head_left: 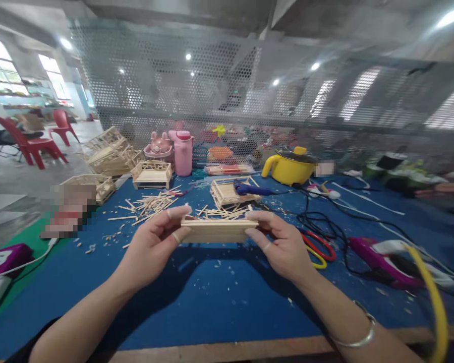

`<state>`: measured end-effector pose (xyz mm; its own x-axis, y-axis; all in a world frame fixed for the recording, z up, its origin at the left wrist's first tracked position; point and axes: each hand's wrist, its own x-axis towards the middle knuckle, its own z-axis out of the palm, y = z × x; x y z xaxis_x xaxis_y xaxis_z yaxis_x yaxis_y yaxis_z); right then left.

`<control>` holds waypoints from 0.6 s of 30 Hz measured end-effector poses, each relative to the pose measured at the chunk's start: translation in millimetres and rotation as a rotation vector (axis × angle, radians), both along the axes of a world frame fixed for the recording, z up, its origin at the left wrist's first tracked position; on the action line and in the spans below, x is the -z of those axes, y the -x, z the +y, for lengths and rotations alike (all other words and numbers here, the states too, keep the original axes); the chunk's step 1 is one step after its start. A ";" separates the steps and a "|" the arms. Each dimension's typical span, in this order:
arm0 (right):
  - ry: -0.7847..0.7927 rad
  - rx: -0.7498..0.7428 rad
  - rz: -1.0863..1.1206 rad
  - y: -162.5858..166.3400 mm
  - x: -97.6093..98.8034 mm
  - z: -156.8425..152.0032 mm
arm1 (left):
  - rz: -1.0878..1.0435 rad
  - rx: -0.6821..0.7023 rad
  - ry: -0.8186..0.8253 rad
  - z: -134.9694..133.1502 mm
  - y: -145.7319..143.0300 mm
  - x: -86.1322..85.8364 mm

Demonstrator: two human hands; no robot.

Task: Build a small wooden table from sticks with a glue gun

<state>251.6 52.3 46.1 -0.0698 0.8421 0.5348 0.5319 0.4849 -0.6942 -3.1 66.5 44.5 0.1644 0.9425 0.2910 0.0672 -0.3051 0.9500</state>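
"What's in that grip?"
"One wooden panel (215, 233): left hand (155, 244) pinching one end, right hand (283, 242) the other, both nearly closed."
"Beyond it?"
"Loose sticks (153, 205), one blue tool (255, 190) overlapping one small wooden frame (221, 196); farther, one yellow pot (291, 169) right, one pink bottle (183, 157) left."

No lettering, number or sign (large or small) is readable.
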 end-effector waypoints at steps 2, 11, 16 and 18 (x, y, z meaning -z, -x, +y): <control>-0.005 -0.023 0.030 3.1 1.7 -1.1 | -0.044 0.004 -0.021 -2.6 -1.1 0.1; 0.173 -0.142 0.254 10.5 -2.7 -2.5 | -0.179 -0.015 0.043 -3.6 -10.4 1.6; 0.191 -0.100 0.297 11.1 -3.1 0.2 | -0.184 -0.005 0.067 -4.0 -11.1 5.3; 0.170 -0.080 0.281 11.1 -2.7 1.2 | -0.184 0.005 0.070 -3.9 -12.6 5.8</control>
